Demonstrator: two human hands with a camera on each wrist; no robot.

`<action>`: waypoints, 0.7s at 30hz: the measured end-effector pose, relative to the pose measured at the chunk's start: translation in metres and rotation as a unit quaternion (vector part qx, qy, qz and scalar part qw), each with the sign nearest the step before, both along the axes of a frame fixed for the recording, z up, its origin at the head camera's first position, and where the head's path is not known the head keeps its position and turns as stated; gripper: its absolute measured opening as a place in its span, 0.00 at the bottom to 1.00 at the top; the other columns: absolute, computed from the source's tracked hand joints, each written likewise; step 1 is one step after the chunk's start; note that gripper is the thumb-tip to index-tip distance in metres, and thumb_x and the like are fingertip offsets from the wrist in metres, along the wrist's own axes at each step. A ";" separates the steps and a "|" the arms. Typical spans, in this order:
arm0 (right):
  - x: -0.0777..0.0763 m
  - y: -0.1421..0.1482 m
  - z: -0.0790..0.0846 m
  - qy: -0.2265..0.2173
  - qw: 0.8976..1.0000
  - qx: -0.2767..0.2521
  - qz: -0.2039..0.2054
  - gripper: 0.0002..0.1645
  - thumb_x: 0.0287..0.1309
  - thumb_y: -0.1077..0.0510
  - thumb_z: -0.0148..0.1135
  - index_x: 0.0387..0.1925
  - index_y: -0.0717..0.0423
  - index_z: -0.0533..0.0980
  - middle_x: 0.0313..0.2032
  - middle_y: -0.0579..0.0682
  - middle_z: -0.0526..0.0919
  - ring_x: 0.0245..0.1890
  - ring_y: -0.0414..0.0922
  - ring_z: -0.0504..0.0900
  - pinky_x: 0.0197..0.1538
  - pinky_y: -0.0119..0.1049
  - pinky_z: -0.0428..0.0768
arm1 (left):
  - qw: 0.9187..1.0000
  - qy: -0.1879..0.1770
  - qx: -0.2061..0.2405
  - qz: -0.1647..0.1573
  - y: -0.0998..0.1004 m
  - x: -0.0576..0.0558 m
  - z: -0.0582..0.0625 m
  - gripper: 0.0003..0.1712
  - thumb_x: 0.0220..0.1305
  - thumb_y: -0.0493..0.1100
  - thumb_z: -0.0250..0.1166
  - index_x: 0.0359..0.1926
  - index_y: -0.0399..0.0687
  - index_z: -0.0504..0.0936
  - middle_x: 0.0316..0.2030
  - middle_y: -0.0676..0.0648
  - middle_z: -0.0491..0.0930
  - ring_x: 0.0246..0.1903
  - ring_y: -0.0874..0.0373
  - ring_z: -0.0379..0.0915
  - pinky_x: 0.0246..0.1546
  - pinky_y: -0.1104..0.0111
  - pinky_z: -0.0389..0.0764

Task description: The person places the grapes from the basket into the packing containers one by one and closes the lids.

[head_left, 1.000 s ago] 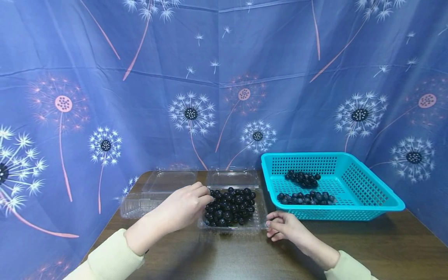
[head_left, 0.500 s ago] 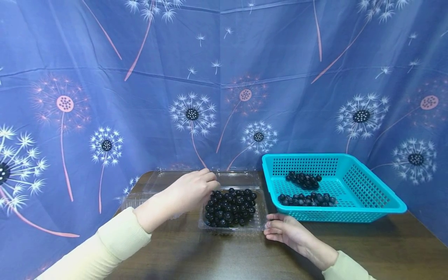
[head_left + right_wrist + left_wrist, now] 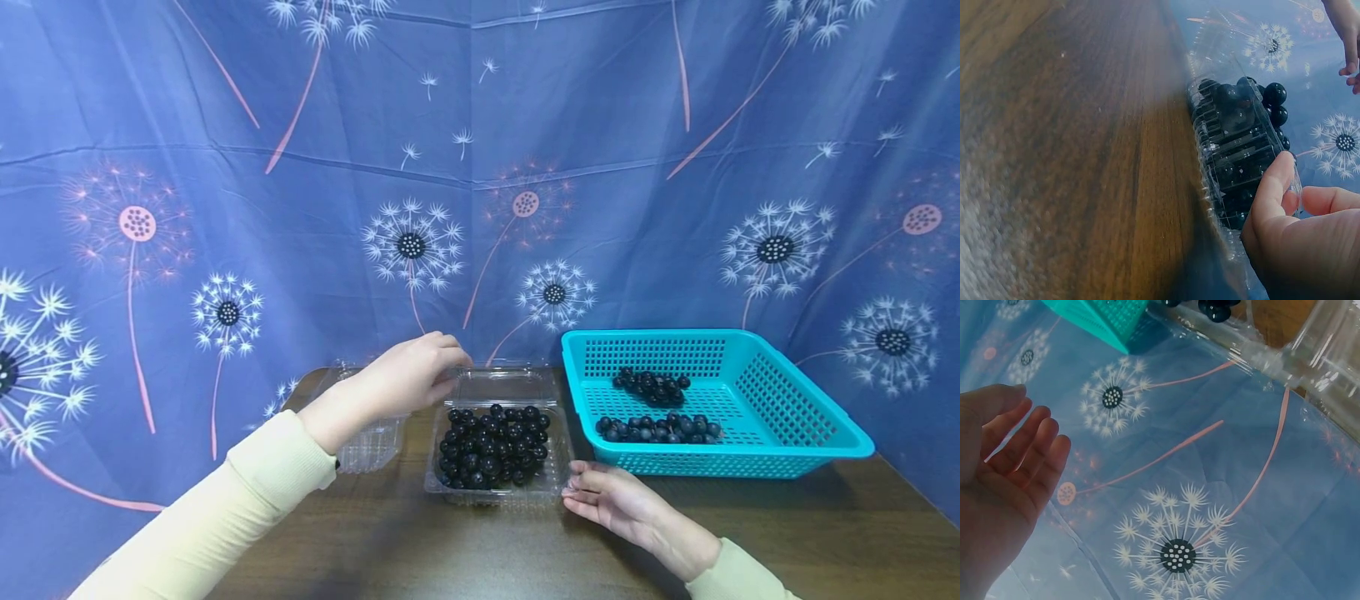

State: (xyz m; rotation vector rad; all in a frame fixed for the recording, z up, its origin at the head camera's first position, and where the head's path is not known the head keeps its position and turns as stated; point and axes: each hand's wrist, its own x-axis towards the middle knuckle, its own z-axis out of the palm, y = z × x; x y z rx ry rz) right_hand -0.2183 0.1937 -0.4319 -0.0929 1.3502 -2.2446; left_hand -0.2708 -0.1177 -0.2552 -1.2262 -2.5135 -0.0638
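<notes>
A clear plastic clamshell box (image 3: pixel 501 498) heaped with dark grapes (image 3: pixel 491 446) stands mid-table, its lid (image 3: pixel 504 385) folded back behind it. My right hand (image 3: pixel 617 507) pinches the box's front right corner; in the right wrist view, thumb (image 3: pixel 1275 181) and fingers lie on either side of the rim. My left hand (image 3: pixel 412 367) is raised over the back left of the box, near the lid. In the left wrist view its fingers (image 3: pixel 1038 450) are loosely bent with nothing between them.
A second clear plastic box (image 3: pixel 371 446) stands left of the filled one, partly hidden by the left arm. To the right, a turquoise basket (image 3: pixel 735 460) holds two grape bunches (image 3: pixel 660 429). A blue dandelion-print cloth (image 3: pixel 637 208) hangs behind the wooden table (image 3: pixel 480 558).
My left hand has left the grapes and moved up and back toward the lid. The right hand stays at the box's corner, its fingers shifting slightly.
</notes>
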 end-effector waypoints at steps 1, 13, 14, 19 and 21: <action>0.000 0.000 0.000 -0.002 1.000 -0.003 0.000 0.08 0.65 0.66 0.47 0.45 0.57 0.68 0.35 0.48 0.75 0.40 0.42 0.77 0.54 0.36 0.78 | 1.000 -0.007 0.001 0.005 0.000 -0.003 0.001 0.15 0.56 0.40 0.67 0.47 0.50 0.81 0.42 0.53 0.79 0.43 0.59 0.74 0.46 0.66 0.79; 0.002 0.000 0.000 -0.012 1.000 -0.022 -0.003 0.08 0.66 0.67 0.46 0.42 0.55 0.70 0.35 0.49 0.75 0.42 0.44 0.77 0.57 0.37 0.77 | 0.996 -0.085 0.028 0.017 0.002 -0.043 0.012 0.15 0.56 0.37 0.66 0.47 0.44 0.81 0.43 0.47 0.80 0.44 0.53 0.76 0.49 0.63 0.78; 0.002 0.000 0.000 -0.014 1.000 -0.021 -0.004 0.08 0.66 0.67 0.46 0.42 0.55 0.70 0.35 0.50 0.75 0.42 0.44 0.77 0.57 0.38 0.77 | 0.995 -0.090 0.030 0.020 0.003 -0.046 0.013 0.15 0.56 0.37 0.66 0.47 0.44 0.81 0.43 0.47 0.80 0.44 0.53 0.76 0.48 0.63 0.78; 0.002 -0.001 0.000 -0.021 1.000 -0.010 -0.018 0.07 0.65 0.67 0.49 0.43 0.56 0.69 0.36 0.51 0.73 0.43 0.45 0.76 0.57 0.38 0.77 | 0.993 -0.105 0.033 0.037 0.004 -0.059 0.014 0.16 0.57 0.36 0.65 0.48 0.42 0.80 0.44 0.45 0.80 0.44 0.52 0.75 0.49 0.63 0.77; 0.002 -0.002 0.001 -0.022 1.000 -0.005 -0.019 0.08 0.64 0.67 0.49 0.43 0.56 0.68 0.36 0.51 0.73 0.43 0.45 0.76 0.57 0.39 0.77 | 0.992 -0.112 0.034 0.045 0.006 -0.064 0.015 0.17 0.57 0.36 0.65 0.49 0.42 0.79 0.44 0.46 0.80 0.44 0.53 0.75 0.49 0.63 0.77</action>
